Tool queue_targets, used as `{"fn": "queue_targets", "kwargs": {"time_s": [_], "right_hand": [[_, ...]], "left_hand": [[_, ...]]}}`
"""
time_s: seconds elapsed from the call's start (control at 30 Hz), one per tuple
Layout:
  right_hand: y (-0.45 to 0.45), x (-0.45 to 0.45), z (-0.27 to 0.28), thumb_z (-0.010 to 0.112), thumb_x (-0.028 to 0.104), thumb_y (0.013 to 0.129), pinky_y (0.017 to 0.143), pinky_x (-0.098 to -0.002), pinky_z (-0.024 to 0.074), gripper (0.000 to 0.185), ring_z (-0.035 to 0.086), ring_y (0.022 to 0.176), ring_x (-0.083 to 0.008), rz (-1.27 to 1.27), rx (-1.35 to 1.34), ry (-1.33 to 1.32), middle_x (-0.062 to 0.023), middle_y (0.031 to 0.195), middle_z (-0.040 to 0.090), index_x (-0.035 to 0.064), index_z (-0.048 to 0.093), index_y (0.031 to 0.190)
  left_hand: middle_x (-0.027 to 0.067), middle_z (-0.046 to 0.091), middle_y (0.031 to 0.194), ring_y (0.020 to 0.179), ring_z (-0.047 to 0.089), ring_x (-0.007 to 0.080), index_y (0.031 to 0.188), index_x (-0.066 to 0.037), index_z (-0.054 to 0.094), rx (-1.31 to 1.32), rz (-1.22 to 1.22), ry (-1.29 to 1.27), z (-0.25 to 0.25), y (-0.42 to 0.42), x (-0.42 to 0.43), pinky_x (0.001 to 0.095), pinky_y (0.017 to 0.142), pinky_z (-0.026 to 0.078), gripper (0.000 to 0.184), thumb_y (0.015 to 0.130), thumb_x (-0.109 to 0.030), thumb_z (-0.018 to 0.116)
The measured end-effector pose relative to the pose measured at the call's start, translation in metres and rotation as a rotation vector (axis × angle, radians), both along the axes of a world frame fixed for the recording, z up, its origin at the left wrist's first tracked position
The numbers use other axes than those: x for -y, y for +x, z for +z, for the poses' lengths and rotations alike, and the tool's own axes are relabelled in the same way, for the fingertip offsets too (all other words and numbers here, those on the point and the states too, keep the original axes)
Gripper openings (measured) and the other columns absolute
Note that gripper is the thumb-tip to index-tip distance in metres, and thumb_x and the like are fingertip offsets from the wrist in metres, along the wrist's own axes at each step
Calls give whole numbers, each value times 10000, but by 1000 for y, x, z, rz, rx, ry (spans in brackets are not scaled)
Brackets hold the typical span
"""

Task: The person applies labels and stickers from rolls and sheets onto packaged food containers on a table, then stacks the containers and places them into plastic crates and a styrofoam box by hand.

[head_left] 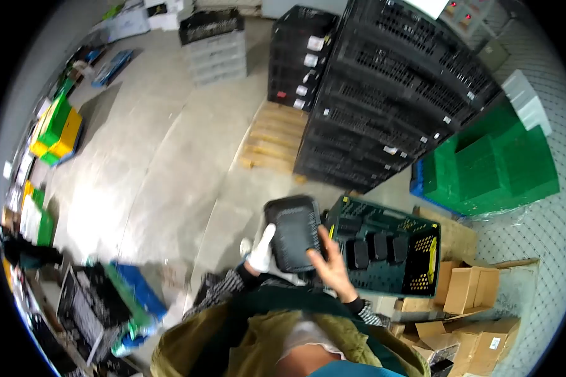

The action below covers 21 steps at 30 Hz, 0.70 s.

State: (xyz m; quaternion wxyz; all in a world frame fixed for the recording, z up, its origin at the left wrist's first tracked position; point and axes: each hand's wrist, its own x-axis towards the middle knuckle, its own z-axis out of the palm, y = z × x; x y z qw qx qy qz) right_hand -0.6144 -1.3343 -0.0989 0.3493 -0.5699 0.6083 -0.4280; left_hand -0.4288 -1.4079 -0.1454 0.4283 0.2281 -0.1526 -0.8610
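A black plastic tray (292, 232) with rounded corners is held up in front of my body. My left hand (261, 252), in a white glove, grips its left edge. My bare right hand (333, 267) holds it at the right side, with the fingers lying on its surface. Just right of the tray stands a dark green crate (377, 286) with yellow handles. Several small black containers (378, 247) lie inside that crate. Whether the tray is a single one or a nested stack, I cannot tell.
Tall stacks of black crates (390, 94) stand ahead, near a wooden pallet (273, 135). Green bins (490, 166) are at the right, above open cardboard boxes (471, 290). A black crate (91, 308) sits at the lower left. Yellow-green boxes (58, 131) stand far left.
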Motion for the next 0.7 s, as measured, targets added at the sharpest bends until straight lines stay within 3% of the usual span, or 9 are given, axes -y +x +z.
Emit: {"fn": "queue_targets", "kwargs": {"time_s": [0.03,0.13,0.2,0.27,0.37,0.5,0.6,0.63,0.7], "right_hand": [[17,27,10,702,273,824,1018,-374,355,686,448,1190,-306,1,-40,17,-201,1297,482,21,387,1380],[56,96,42,684,254,842,997,-357,353,661,458,1137,-275,120,-29,87,-167,1249,501,23,386,1385],[75,134,53,711,243,809,988,-364,352,660,451,1127,-279,156,-114,-25,-180,1238,507,15,420,1356],[89,170,66,729,247,792,1005,-364,339,668,446,1145,-276,184,-88,-54,-176,1243,504,17,434,1345],[94,226,72,761,229,760,1042,-352,307,691,419,1201,-254,237,80,-21,-154,1267,475,13,443,1334],[93,299,97,794,138,697,1054,-334,291,734,403,1216,-229,308,95,-100,-127,1284,429,21,443,1332],[87,354,106,789,128,689,1040,-325,301,754,413,1199,-220,339,128,-131,-112,1265,439,27,428,1343],[83,373,110,797,148,680,1021,-325,316,771,422,1189,-208,327,126,-145,-105,1271,446,24,425,1344],[76,410,122,802,204,675,1012,-349,336,769,430,1179,-249,313,136,-184,-130,1289,456,30,437,1329]], "left_hand": [[150,425,1378,1217,473,276,1412,-56,291,57,4,-75,-37,16,23,406,1011,416,543,977,-350,429],[158,454,1346,1201,491,264,1408,-60,295,-54,110,-32,-3,52,73,371,988,445,566,971,-395,428],[136,463,1343,1194,497,249,1406,-71,318,-41,191,-37,10,69,101,373,995,439,604,968,-481,380],[121,482,1326,1178,510,242,1402,-66,334,-41,253,-34,42,82,132,371,993,441,587,979,-473,357],[107,501,1308,1149,531,224,1395,-63,354,329,330,-271,50,109,185,363,995,438,532,1001,-420,333],[90,420,1398,1241,439,188,1436,-40,288,394,468,-325,61,125,231,327,1047,358,496,969,-69,450],[60,436,1377,1210,464,190,1414,-48,323,287,612,-427,65,115,283,345,1045,369,450,982,-100,436],[69,449,1353,1190,477,184,1383,-45,358,416,654,-604,57,113,308,334,1022,389,433,973,-129,472],[80,472,1285,1147,473,171,1342,-7,374,496,709,-669,77,105,359,314,999,371,385,970,-70,450]]}}
